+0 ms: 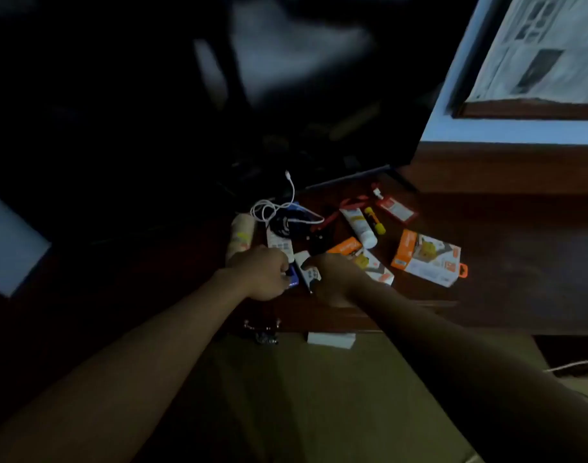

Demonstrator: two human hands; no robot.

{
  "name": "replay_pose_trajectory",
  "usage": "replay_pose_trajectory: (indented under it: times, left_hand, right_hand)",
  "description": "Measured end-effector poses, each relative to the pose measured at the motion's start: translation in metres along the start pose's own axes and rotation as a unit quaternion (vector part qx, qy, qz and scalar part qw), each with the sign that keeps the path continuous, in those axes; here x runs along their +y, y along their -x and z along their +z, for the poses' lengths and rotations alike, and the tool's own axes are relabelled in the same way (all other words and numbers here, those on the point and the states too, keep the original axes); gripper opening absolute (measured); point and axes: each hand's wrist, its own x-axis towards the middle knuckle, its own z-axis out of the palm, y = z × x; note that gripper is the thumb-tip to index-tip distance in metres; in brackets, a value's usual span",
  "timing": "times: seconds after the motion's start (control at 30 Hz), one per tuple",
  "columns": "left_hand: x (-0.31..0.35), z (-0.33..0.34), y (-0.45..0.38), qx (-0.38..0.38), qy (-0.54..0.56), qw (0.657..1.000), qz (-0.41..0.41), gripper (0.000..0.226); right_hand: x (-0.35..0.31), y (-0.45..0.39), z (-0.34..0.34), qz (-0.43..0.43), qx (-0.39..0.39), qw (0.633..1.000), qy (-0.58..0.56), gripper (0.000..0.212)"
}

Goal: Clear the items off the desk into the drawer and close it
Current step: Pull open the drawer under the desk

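On the dark wooden desk (506, 262) lies a clutter of small items. My left hand (261, 274) is closed around a small blue box (292, 279) near the front edge. My right hand (336, 275) grips a small white box (304, 264) beside it. Behind them lie a white cable (279, 207), a cream tube (241, 237), a white tube (359, 225), a yellow marker (376, 222), a red card holder (394, 208) and two orange-and-white packages (429, 257) (363, 257). A metal drawer handle (261, 325) shows below the desk edge.
A dark screen (286, 95) stands at the back of the desk. A window frame (533, 110) with newspaper over it is at the upper right. A white object (331, 339) sits below the front edge. The room is dim.
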Motion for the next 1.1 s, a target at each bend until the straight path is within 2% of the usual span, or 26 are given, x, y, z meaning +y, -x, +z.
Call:
replay_pose_trajectory:
  times: [0.1,0.2,0.33,0.53,0.67,0.83,1.1]
  left_hand:
    - [-0.008,0.034,0.002,-0.024,0.009,0.999,-0.032,0.022]
    - [-0.011,0.067,0.004,-0.053,0.028,0.997,-0.056,0.029]
    - [-0.011,0.107,-0.001,-0.1,0.026,0.992,-0.071,0.03]
    - [-0.01,0.152,-0.008,-0.102,0.002,0.987,-0.124,0.039]
    - [-0.006,0.162,-0.014,-0.105,-0.017,0.983,-0.15,0.044]
    - [-0.005,0.181,-0.019,-0.122,0.008,0.976,-0.18,0.073]
    - [-0.005,0.196,-0.012,-0.097,0.044,0.977,-0.182,0.084]
  right_hand:
    - [0.003,0.005,0.027,-0.011,0.002,1.0,0.013,0.046]
    - [0.014,0.006,0.055,-0.013,-0.006,0.999,0.044,0.066]
    - [0.026,0.012,0.08,0.028,0.056,0.997,0.041,0.089]
    - [0.04,0.026,0.104,0.084,0.059,0.995,0.007,0.101]
    - [0.046,0.026,0.114,0.083,0.047,0.994,0.045,0.103]
    - [0.048,0.025,0.119,0.076,0.026,0.993,0.087,0.105]
    - [0.056,0.029,0.116,0.053,0.034,0.992,0.106,0.102]
